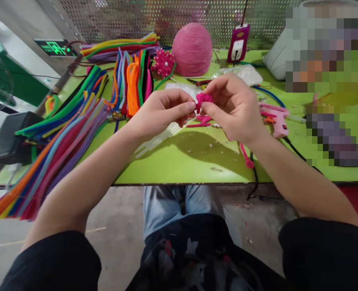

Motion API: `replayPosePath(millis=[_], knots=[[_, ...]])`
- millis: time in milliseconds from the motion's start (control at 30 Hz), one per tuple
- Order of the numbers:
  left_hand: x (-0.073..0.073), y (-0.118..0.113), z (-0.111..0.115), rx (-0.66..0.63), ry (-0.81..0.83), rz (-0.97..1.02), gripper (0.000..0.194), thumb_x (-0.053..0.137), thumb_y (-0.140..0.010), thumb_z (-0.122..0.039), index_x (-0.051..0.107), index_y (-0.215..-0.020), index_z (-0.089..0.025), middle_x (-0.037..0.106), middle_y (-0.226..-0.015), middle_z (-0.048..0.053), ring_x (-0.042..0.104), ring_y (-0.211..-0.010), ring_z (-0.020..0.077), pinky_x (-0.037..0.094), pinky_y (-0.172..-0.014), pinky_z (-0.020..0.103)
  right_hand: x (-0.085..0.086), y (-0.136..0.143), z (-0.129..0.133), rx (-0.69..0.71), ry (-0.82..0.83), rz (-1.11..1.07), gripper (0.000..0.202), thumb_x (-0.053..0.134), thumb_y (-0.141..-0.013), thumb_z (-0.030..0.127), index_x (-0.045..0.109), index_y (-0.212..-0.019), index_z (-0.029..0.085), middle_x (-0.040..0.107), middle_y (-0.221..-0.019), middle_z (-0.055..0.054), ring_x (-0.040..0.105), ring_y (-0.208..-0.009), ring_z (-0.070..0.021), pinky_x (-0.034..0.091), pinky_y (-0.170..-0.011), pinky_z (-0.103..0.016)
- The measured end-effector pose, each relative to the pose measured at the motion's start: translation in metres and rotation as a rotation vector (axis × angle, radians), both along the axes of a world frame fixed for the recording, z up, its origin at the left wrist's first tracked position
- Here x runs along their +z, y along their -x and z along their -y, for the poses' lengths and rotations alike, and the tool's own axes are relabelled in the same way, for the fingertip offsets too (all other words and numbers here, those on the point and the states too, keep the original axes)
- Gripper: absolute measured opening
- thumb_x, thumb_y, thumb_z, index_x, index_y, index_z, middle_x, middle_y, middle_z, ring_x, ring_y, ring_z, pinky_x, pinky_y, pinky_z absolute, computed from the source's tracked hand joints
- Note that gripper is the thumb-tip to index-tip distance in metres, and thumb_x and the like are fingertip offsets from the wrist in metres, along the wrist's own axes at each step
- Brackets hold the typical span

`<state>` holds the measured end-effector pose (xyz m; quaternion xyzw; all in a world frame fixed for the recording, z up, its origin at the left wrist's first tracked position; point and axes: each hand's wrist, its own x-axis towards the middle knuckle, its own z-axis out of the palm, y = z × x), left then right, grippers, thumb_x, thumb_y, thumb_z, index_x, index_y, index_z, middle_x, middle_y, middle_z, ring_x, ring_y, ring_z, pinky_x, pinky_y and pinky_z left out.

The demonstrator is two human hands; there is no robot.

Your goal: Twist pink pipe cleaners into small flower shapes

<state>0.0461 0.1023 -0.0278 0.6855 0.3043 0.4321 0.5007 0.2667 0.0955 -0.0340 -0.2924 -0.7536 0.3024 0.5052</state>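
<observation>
Over the desk (179,165), well in from its front edge, the left hand (171,111) and right hand (235,107) pinch a pink curl (204,98) between fingertips, probably keeping its loops gathered, while the glue gun (281,121) lies rightward, seemingly for easy reach.

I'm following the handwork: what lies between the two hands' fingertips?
In the head view, a magenta fuzzy piece, pinched by the right hand; whether the left hand also grips it is unclear.
</observation>
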Motion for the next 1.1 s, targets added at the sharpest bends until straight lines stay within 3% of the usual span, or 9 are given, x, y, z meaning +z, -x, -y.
replayPosePath(millis=[200,400,533,767,900,1100], knots=[[-0.003,0.001,0.003,0.100,-0.273,-0.138,0.038,0.085,-0.091,-0.057,0.076,-0.083,-0.021,0.069,-0.076,0.004,0.059,-0.063,0.0126,0.046,-0.057,0.029,0.005,0.001,-0.002,0.143,0.154,-0.022,0.022,0.081,-0.100,0.045,0.076,-0.106,0.025,0.077,-0.093,0.000,0.077,-0.083,-0.0168,0.069,-0.078,-0.032],[-0.003,0.000,0.008,0.257,-0.465,-0.281,0.027,0.076,-0.099,-0.043,0.070,-0.085,-0.021,0.062,-0.075,0.001,0.052,-0.064,0.0116,0.042,-0.057,0.028,0.005,0.004,-0.004,0.137,0.268,-0.136,0.018,0.088,-0.094,0.034,0.073,-0.094,0.024,0.075,-0.087,0.003,0.073,-0.071,-0.0125,0.067,-0.069,-0.026],[-0.001,-0.002,0.015,0.277,-0.551,-0.325,0.026,0.073,-0.101,-0.042,0.066,-0.086,-0.021,0.062,-0.074,0.000,0.052,-0.063,0.0107,0.042,-0.056,0.027,0.011,0.004,-0.001,0.167,0.385,-0.104,0.017,0.090,-0.091,0.032,0.075,-0.093,0.024,0.075,-0.079,0.002,0.072,-0.068,-0.0135,0.065,-0.065,-0.026],[0.002,-0.002,0.019,0.301,-0.517,-0.345,0.042,0.070,-0.101,-0.062,0.063,-0.088,-0.023,0.061,-0.076,0.001,0.058,-0.068,0.0129,0.048,-0.059,0.028,0.025,0.003,0.007,0.213,0.447,-0.123,0.030,0.099,-0.082,0.037,0.072,-0.077,0.023,0.072,-0.069,0.003,0.069,-0.062,-0.0128,0.065,-0.064,-0.027],[0.003,-0.002,0.020,0.296,-0.453,-0.279,0.051,0.070,-0.098,-0.072,0.061,-0.085,-0.024,0.060,-0.079,0.001,0.060,-0.072,0.0140,0.046,-0.061,0.029,0.021,0.004,0.006,0.213,0.401,-0.165,0.033,0.100,-0.081,0.043,0.073,-0.079,0.023,0.072,-0.070,0.003,0.068,-0.060,-0.0112,0.065,-0.062,-0.026],[0.000,-0.003,0.013,0.247,-0.347,-0.155,0.054,0.077,-0.092,-0.073,0.060,-0.084,-0.022,0.055,-0.075,0.000,0.057,-0.074,0.0137,0.041,-0.063,0.031,0.010,0.006,0.003,0.169,0.269,-0.202,0.042,0.094,-0.084,0.060,0.072,-0.086,0.024,0.075,-0.073,0.003,0.072,-0.063,-0.0131,0.067,-0.064,-0.027]])
